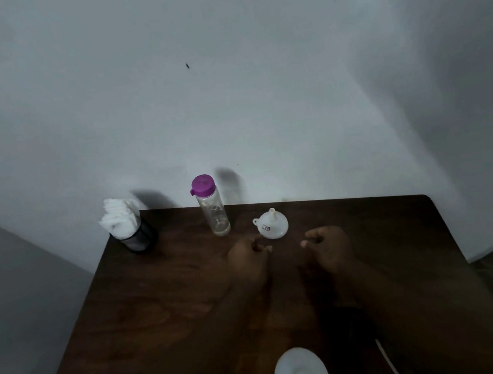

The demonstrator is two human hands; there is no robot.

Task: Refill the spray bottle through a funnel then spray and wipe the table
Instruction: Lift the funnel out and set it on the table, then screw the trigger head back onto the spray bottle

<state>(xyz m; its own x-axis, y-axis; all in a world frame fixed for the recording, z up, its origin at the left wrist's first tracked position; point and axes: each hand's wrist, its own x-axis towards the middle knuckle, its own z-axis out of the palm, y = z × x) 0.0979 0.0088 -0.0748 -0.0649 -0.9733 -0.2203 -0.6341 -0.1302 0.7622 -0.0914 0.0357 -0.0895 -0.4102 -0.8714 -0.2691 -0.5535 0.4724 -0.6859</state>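
Observation:
A white funnel (271,224) lies mouth-down on the dark wooden table (164,290), spout pointing up. To its left stands a clear bottle (213,210) with a purple cap, upright near the wall. My left hand (249,256) and my right hand (328,246) hover side by side just in front of the funnel, fingers loosely curled, holding nothing. A white rounded object (300,373) sits at the near table edge, close under the camera; I cannot tell what it is.
A dark mesh holder (139,235) stuffed with white tissues (118,215) stands at the table's back left corner. A pale wall rises directly behind the table. A thin white cord (391,361) runs along the near right.

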